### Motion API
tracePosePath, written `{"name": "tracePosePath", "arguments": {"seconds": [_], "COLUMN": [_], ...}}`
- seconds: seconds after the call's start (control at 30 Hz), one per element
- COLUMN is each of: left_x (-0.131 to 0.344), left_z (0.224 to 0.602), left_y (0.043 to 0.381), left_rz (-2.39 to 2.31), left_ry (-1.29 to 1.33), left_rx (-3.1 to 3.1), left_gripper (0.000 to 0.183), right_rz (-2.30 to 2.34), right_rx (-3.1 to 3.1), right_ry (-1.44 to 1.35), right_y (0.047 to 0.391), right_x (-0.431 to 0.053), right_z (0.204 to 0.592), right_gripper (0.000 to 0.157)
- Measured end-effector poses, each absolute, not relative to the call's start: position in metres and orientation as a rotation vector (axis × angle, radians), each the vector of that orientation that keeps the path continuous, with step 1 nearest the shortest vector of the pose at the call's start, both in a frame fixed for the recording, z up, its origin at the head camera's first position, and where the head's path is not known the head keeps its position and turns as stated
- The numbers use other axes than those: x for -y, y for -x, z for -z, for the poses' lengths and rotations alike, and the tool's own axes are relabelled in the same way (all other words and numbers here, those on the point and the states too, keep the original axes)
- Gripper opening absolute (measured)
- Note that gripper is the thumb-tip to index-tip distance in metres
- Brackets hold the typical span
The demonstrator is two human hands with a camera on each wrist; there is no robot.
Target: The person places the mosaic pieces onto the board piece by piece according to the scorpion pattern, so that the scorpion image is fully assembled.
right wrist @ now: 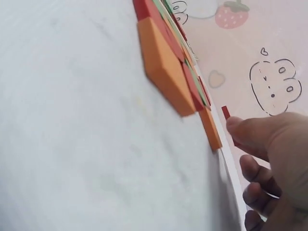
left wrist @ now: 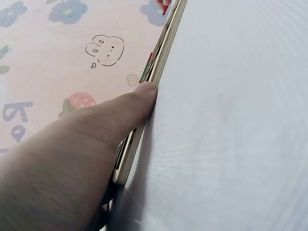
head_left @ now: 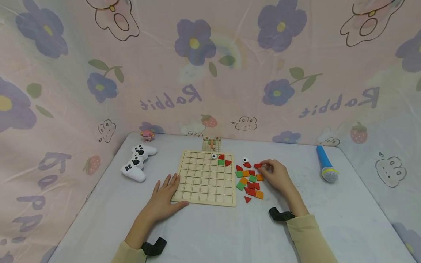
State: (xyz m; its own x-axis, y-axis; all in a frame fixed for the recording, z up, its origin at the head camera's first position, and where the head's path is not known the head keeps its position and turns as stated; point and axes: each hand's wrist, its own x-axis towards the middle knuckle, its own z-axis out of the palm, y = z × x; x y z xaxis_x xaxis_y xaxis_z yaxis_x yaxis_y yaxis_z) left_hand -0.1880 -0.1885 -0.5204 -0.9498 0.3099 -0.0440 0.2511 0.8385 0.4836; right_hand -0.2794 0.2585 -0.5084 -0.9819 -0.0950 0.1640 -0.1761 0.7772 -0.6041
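Note:
A square wooden grid board lies mid-table. In its top right cells sit a round eye piece, a green square and red quarter-round pieces. My left hand rests with spread fingers over the board's lower left corner; in the left wrist view its thumb lies against the board's edge. My right hand pinches a red piece between thumb and fingertips, above the far side of the loose pieces. In the right wrist view the fingers partly hide that red piece.
Loose red, green and orange tiles lie right of the board, with another eye piece behind them. A small pattern card touches the board's back. A white game controller and pink figurine stand left, a toy microphone right.

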Motion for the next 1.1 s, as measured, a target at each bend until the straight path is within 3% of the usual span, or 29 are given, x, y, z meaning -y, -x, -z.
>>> {"name": "tracePosePath", "arguments": {"seconds": [0.57,1.1], "left_x": [0.188,0.188], "left_z": [0.519,0.518], "left_y": [0.187,0.185], "left_rz": [-0.739,-0.756], "left_ry": [-0.441,-0.449], "left_rx": [-2.9,-2.906], "left_gripper": [0.106,0.105], "right_rz": [-1.065,-1.186], "right_rx": [2.881,2.738], "right_ry": [-0.188,-0.383], "right_y": [0.287,0.297], "right_x": [-0.219,-0.14], "right_z": [0.486,0.476], "right_gripper": [0.034,0.029]}}
